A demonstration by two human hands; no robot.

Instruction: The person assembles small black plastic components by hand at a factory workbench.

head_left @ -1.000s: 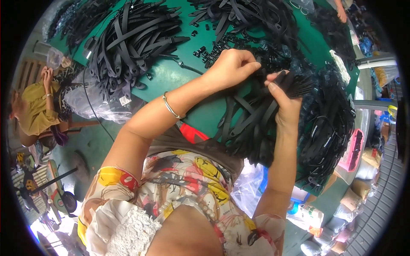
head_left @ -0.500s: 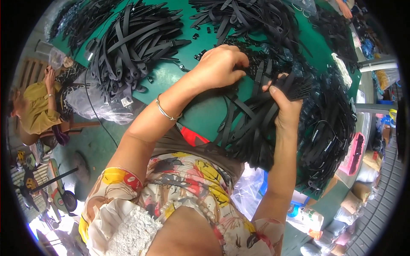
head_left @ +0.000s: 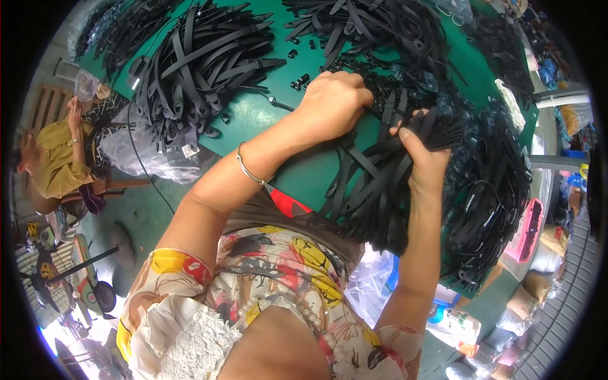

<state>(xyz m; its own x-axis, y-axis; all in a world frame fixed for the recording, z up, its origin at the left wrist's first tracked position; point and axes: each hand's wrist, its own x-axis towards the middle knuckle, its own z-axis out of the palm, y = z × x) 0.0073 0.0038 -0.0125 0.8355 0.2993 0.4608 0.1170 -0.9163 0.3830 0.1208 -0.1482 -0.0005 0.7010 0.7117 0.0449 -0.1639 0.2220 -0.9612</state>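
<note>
My right hand [head_left: 425,152] is closed around a bundle of black straps [head_left: 389,183], their ends fanning out above the thumb and the rest hanging over the table's near edge. To its left, my left hand [head_left: 335,104] has its fingers curled together beside a heap of small black clips [head_left: 373,79]. Whatever those fingers may hold is hidden. One strap with a ridged end [head_left: 394,107] sticks up between the two hands. Several loose black clips [head_left: 299,82] lie on the green tabletop [head_left: 253,111] just past my left hand.
Big piles of black straps lie at the far left [head_left: 196,63], far middle [head_left: 373,28] and right [head_left: 484,202] of the table. A pink tray [head_left: 531,231] stands by the right edge. At the left, another person [head_left: 60,155] sits near clear plastic bags [head_left: 139,149].
My left hand has shifted slightly right, and its fingers have curled in more. My right hand keeps its hold on the straps, almost unmoved.
</note>
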